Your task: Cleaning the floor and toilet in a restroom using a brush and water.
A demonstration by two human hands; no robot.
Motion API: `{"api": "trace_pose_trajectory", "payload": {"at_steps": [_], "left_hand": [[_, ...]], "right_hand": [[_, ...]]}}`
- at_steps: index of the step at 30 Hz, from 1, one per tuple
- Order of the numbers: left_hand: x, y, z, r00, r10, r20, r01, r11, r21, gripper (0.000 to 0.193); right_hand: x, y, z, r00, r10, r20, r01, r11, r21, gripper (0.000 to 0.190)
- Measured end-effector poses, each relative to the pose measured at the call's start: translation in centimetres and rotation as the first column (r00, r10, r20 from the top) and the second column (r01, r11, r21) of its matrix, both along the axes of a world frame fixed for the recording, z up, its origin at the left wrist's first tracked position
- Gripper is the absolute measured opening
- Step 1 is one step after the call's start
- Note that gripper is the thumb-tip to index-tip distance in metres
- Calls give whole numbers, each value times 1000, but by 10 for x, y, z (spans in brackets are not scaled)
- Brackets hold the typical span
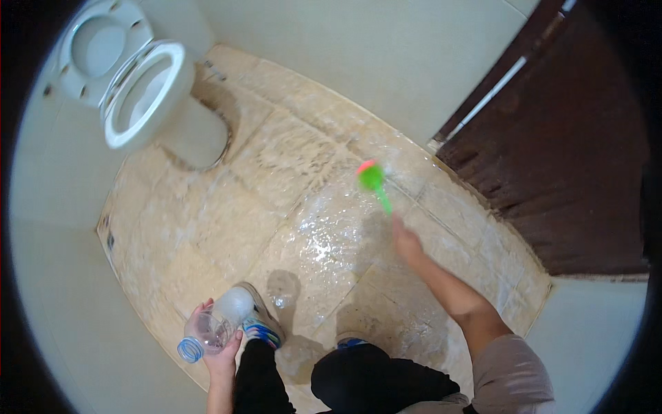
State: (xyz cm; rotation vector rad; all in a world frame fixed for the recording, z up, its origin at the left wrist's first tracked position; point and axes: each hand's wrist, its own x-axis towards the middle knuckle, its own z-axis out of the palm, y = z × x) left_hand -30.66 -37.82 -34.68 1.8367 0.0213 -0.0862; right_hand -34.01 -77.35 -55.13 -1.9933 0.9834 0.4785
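My left hand (pixel 223 360) is wrapped around a clear plastic bottle (pixel 209 331), low on the left. The bottle is tilted, its open neck with a blue rim towards me, and its far end looks cloudy white. Out to the right, my right hand (pixel 407 240) grips the green handle of a brush (pixel 371 177) with a round green head and a pink-orange edge. The brush is blurred, and whether it touches the wet floor cannot be told. Beige floor tiles (pixel 248 217) lie below, glossy with water and streaked with whitish foam and dirt.
A white toilet (pixel 191 129) with its lid (pixel 98 46) raised stands at the upper left. A dark brown door (pixel 558 155) is on the right. Pale walls (pixel 362 57) enclose the floor. My shoes (pixel 264 323) stand on the wet tiles near the bottle.
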Motion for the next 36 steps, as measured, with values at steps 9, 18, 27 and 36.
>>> {"api": "trace_pose_trajectory", "payload": {"at_steps": [9,18,27,36], "left_hand": [[-65,56,-9,960,256,115,-273,945,179,74],[-106,113,-31,754,657,-24,-654,746,-122,70],[-109,129,-30,713,701,-19,-698,708,-107,68],[-72,98,-54,892,450,-45,-452,887,-96,69]], "right_hand": [[23,63,-6,830,556,-41,-555,819,-146,48],[-6,270,-51,460,877,141,-878,426,218,48],[3,171,-9,822,553,-138,-553,832,38,49],[-109,129,-16,822,558,-112,-551,830,88,48]]}}
